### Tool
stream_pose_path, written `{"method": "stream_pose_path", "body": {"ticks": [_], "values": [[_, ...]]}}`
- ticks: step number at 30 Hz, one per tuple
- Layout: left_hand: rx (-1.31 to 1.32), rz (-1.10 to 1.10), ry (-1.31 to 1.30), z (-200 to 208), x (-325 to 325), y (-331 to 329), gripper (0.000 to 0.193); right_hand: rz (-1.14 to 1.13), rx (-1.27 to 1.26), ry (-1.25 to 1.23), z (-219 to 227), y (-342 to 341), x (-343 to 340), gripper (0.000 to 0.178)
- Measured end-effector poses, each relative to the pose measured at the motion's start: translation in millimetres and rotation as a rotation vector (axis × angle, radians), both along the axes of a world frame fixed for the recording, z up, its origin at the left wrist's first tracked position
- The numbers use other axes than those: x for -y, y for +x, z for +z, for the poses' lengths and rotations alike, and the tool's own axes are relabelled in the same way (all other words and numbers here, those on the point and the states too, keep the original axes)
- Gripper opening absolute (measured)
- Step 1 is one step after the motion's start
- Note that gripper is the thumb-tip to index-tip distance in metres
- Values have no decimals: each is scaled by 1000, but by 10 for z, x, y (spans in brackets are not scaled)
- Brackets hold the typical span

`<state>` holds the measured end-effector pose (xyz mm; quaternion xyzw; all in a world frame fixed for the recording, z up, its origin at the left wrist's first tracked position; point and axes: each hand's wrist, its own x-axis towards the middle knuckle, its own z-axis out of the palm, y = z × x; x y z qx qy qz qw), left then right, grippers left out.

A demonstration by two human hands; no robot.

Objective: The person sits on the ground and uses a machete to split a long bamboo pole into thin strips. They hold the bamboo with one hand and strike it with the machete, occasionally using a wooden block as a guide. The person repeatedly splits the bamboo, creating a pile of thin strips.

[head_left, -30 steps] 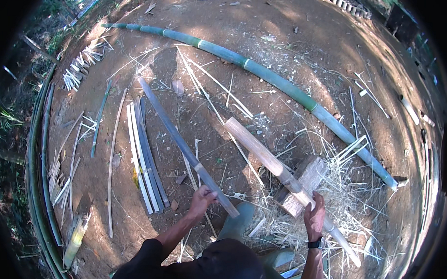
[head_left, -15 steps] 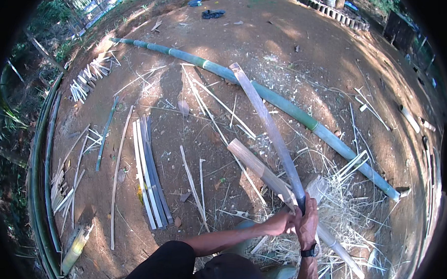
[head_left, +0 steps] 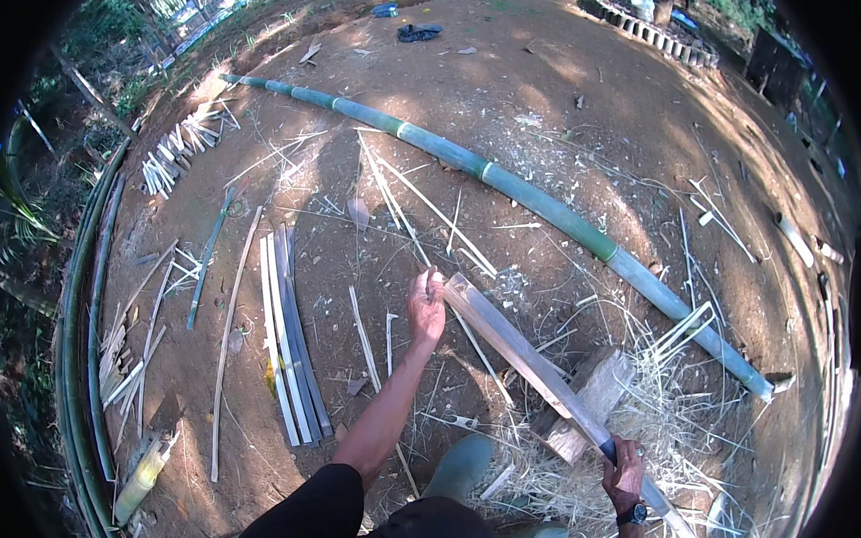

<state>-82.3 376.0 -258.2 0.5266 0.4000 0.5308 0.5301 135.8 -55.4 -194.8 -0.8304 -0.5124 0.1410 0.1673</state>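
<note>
A long greyish-brown flat strip, which looks like split bamboo, slants down to the right. Its darker lower end is in my right hand, whose fingers wrap round it; a watch is on that wrist. Under or along the strip lies a bamboo piece, its pale end sticking out past my right hand. Both cross a wooden block on the ground. My left hand is closed beside the strip's upper end; what its fingers hold, if anything, is hidden.
A long green bamboo pole lies across the far side. Shavings surround the block. Several slats and a short bamboo piece lie left, beside more poles. My green boot is below the block.
The flat strip has swung down from pointing up and away to lie along the bamboo piece. My left hand moved up and left to its far end; my right hand moved down and right.
</note>
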Motion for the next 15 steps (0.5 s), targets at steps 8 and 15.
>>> {"method": "stream_pose_path", "body": {"ticks": [8,15], "values": [[-136,-193,-43,-136,-111,-48,29,37,5,35,-213,25,6,56],[347,-269,-194,-161,-7,34,30,-57,-39,15,-252,-7,-14,53]]}}
